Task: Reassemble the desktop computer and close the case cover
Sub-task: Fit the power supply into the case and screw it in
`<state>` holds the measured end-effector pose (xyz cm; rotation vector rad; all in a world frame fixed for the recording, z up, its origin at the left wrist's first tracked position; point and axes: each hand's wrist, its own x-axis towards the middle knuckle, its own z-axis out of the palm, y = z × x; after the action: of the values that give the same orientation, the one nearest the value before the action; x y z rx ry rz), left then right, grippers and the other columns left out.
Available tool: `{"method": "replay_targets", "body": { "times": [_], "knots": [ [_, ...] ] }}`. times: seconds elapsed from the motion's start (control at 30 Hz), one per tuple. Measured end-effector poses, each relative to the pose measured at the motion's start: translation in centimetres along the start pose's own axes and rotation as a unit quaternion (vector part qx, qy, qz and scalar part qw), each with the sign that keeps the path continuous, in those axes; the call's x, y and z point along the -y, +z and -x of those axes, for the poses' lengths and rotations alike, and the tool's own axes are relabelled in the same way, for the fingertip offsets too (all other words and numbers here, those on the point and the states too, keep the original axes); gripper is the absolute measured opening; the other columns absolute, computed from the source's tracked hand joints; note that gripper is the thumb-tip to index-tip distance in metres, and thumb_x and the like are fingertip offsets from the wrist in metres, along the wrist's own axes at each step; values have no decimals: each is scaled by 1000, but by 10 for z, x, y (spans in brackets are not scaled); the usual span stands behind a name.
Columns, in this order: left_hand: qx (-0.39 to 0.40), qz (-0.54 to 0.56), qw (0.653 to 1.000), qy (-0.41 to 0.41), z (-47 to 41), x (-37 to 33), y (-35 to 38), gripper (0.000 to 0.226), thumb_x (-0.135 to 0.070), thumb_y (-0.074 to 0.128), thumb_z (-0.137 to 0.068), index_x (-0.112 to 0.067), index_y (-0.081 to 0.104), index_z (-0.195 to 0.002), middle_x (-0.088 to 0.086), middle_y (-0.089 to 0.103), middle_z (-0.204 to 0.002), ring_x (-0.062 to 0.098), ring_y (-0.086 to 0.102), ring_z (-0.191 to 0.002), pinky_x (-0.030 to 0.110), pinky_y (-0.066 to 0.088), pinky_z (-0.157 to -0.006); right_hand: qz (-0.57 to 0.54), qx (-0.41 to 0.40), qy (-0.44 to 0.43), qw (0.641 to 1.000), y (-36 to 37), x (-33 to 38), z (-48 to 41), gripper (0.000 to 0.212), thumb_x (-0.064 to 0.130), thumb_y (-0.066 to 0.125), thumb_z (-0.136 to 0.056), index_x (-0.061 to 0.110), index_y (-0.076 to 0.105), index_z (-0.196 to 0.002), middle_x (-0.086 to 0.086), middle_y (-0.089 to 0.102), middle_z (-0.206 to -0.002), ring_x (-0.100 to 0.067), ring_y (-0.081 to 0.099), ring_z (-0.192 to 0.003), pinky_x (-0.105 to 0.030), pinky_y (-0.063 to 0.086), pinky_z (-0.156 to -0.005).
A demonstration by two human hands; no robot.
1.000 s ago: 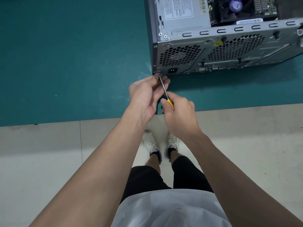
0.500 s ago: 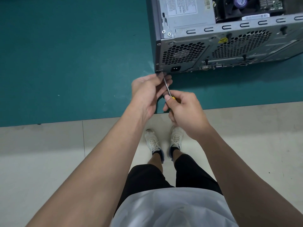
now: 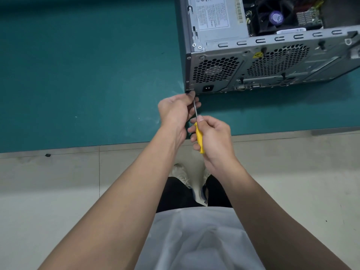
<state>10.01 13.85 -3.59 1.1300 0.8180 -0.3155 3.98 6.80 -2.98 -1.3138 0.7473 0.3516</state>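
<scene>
A grey desktop computer case (image 3: pixel 272 61) lies on its side on the green mat, its open side up and its rear panel with fan grilles facing me. Inside it I see the power supply (image 3: pixel 216 18) and a black CPU fan (image 3: pixel 275 16). My right hand (image 3: pixel 212 139) grips the yellow handle of a screwdriver (image 3: pixel 199 137). The steel shaft runs up to the lower left corner of the rear panel. My left hand (image 3: pixel 175 114) pinches the shaft near its tip, right at that corner. The tip itself is hidden by my fingers.
The green mat (image 3: pixel 87 75) covers the table to the left of the case and ends at the table edge (image 3: pixel 78 149) just below my hands. Beyond that edge lie the pale tiled floor and my own shoes (image 3: pixel 181 174).
My right hand has turned on the screwdriver, so more of the yellow handle shows. The left hand stays at the case corner. The view has shifted slightly.
</scene>
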Motion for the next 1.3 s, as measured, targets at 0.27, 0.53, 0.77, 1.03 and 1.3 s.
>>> {"method": "replay_targets", "body": {
  "times": [0.27,0.53,0.77,1.03,1.3],
  "knots": [
    [47,23,999,-9,1,-1,0,8,-1,60,-92,2,61,-85,9,71,-68,17,71,-64,17,48,-44,-222,95,96,966,-6,-6,-5,22,22,47,-100,7,59,-90,-8,57,-64,-11,46,-44,-20,31,-36],
    [-25,-77,993,80,-1,3,2,15,-5,72,-83,-3,65,-70,9,69,-64,19,69,-58,27,57,-60,60,-24,-45,997,-4,-19,-1,18,21,54,-97,15,61,-82,3,59,-66,-9,45,-48,-25,37,-46],
    [-56,-102,987,114,1,10,5,14,-9,73,-84,-6,67,-71,8,72,-69,15,70,-62,25,57,-60,-276,115,86,950,-7,-16,2,20,13,41,-101,7,51,-85,-2,45,-64,-6,29,-40,-18,20,-35],
    [62,59,996,-5,5,2,-2,7,4,54,-93,6,60,-89,14,73,-74,23,73,-73,21,58,-59,-442,174,192,859,-8,-20,-4,34,22,42,-100,1,61,-81,-3,48,-61,-5,33,-36,-16,22,-33],
    [34,46,998,10,3,3,2,3,6,64,-87,6,62,-84,14,71,-65,23,73,-67,24,59,-63,183,-58,-84,978,-4,-22,0,28,28,53,-97,13,57,-73,2,51,-61,-15,40,-53,-29,31,-53]
  ]
}}
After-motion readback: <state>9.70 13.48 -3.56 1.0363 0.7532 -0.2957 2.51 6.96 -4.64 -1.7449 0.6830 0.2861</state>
